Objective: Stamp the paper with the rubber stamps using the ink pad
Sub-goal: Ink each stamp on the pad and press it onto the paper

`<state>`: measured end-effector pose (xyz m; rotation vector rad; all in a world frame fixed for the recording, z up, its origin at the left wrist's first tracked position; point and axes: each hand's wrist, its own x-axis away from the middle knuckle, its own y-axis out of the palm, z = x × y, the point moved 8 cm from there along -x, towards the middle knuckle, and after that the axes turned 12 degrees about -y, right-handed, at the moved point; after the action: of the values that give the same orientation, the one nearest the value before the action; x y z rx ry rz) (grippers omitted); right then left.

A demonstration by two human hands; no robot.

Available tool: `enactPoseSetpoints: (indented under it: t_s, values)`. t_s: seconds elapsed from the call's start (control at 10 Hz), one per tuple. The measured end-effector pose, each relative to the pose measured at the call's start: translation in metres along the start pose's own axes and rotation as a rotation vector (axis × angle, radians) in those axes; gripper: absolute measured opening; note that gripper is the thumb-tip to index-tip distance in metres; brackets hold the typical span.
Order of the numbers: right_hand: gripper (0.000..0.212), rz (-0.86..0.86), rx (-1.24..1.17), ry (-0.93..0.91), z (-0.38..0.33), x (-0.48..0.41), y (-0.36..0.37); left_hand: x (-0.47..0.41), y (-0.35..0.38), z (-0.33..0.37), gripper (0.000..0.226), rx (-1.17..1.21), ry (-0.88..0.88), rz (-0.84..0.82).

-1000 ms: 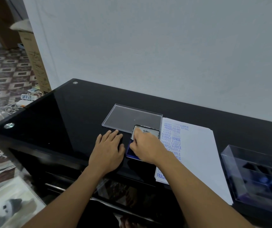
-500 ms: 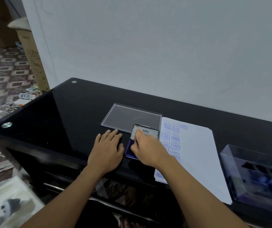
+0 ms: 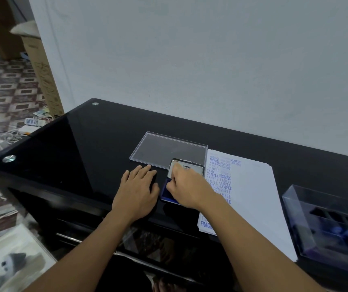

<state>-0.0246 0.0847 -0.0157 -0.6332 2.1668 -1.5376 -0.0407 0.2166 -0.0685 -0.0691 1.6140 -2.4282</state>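
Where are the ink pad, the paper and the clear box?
ink pad (image 3: 197,170): head view, on its open lid.
paper (image 3: 253,197): head view, on its blank white part.
clear box (image 3: 297,220): head view, on its left wall.

right hand (image 3: 188,191) on ink pad (image 3: 165,193), stamped paper (image 3: 253,199)

Held the left hand (image 3: 136,189) flat and palm down just left of the ink pad (image 3: 165,191), fingers straight and slightly spread, thumb toward the pad, gripping nothing. Held the right hand (image 3: 186,188) over the ink pad, knuckles up, fingers bunched and curled down onto it, whatever lay beneath them hidden. Reached in bare from the pad's near side, left forearm (image 3: 88,245) and right forearm (image 3: 253,239) alike.
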Motion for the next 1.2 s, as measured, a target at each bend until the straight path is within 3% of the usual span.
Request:
enactPoseSetpoints:
  t_s: [1.2]
  values:
    - [0.013,0.002,0.007,0.019,0.002,0.000,0.002,0.002,0.000,0.001,0.051,-0.008,0.004,0.010]
